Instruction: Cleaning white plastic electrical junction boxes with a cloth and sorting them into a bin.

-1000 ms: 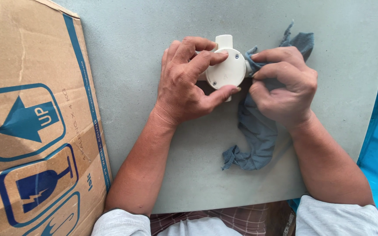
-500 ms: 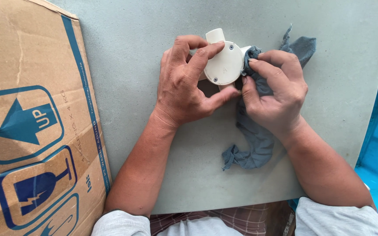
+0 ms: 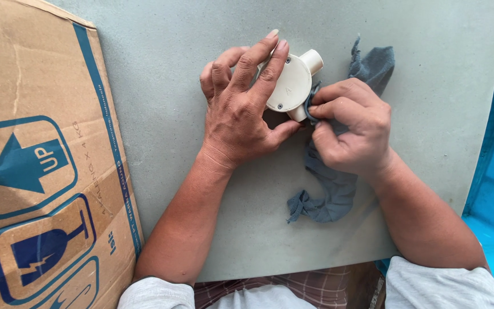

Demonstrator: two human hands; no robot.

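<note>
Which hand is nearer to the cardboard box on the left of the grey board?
Left. The left hand grips the white round junction box, on the side toward the cardboard box; the right hand, pressing the grey cloth, lies farther away.

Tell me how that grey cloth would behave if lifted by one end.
The grey cloth would likely hang limp: it lies crumpled and twisted on the board. It looks thin, so probably light. The right hand bunches it easily.

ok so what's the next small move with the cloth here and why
Probably rub the cloth around the lower spout of the white box. The right hand already pinches the cloth against that spout, while the left hand steadies the box on the grey board.
</note>
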